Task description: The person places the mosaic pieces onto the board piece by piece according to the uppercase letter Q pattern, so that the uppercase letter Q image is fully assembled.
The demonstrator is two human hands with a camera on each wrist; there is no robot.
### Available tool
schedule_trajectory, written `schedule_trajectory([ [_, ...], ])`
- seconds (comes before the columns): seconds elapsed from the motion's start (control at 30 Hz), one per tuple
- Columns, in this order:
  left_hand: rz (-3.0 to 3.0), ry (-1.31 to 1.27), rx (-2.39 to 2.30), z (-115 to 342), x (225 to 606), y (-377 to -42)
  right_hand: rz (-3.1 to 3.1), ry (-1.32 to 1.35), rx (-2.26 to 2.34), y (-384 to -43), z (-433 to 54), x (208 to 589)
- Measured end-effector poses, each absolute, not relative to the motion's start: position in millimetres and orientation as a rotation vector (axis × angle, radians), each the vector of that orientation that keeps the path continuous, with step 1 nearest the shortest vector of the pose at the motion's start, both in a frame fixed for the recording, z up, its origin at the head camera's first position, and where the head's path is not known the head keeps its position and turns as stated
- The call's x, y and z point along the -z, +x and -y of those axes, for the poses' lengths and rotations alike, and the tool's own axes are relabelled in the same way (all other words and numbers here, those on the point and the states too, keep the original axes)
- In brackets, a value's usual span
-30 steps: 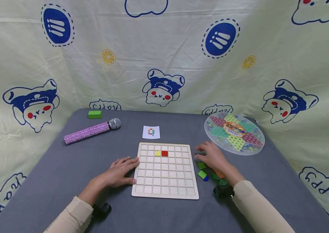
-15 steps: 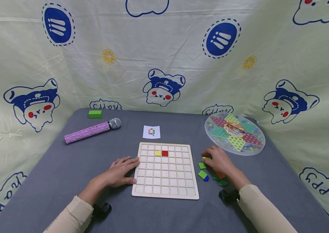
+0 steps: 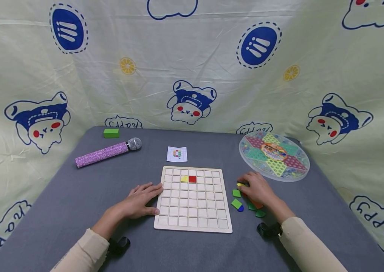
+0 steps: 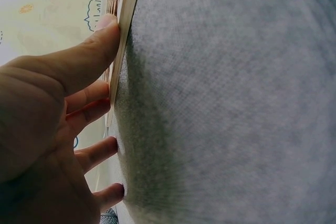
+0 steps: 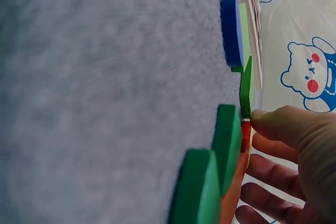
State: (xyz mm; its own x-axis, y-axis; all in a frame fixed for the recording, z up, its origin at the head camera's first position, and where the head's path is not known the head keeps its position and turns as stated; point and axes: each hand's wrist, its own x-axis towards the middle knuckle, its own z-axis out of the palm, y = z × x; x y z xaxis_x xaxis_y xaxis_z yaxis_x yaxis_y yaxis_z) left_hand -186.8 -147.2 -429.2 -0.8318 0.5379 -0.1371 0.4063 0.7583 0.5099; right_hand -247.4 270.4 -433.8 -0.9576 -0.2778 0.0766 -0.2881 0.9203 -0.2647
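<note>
My left hand [image 3: 141, 201] lies at the left edge of a pale wooden grid board [image 3: 192, 230], its thumb and fingertips touching the rim. In the left wrist view its fingers are spread and the thumb [image 4: 94, 51] lies along the board's side. A yellow tile [image 3: 184, 179] and a red tile [image 3: 192, 179] sit side by side in an upper row. My right hand [image 3: 257, 187] reaches into a loose pile of coloured tiles right of the board. Its fingertips are at a yellow piece [image 3: 239, 184]; whether they pinch it is hidden. Green tiles [image 3: 236, 193] and a blue piece [image 3: 240, 208] lie nearby.
A small card [image 3: 177, 154] with a coloured pattern lies behind the board. Further left are a glittery purple microphone [image 3: 107, 153] and a green block [image 3: 111, 133]. A round clear case [image 3: 273, 155] with a star design stands at the back right. Printed cloth hangs behind.
My right hand has drawn back and right from beside the board to the tile pile, moving only slightly in the last half second. The left hand keeps its place.
</note>
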Motion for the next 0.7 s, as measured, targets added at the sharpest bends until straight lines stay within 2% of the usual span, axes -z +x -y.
schedule_trajectory([
  [0.7,-2.684,0.737,-0.682,147.5,428.3,-186.0,3.082,0.44,-0.366,-247.2,-272.2,432.9],
])
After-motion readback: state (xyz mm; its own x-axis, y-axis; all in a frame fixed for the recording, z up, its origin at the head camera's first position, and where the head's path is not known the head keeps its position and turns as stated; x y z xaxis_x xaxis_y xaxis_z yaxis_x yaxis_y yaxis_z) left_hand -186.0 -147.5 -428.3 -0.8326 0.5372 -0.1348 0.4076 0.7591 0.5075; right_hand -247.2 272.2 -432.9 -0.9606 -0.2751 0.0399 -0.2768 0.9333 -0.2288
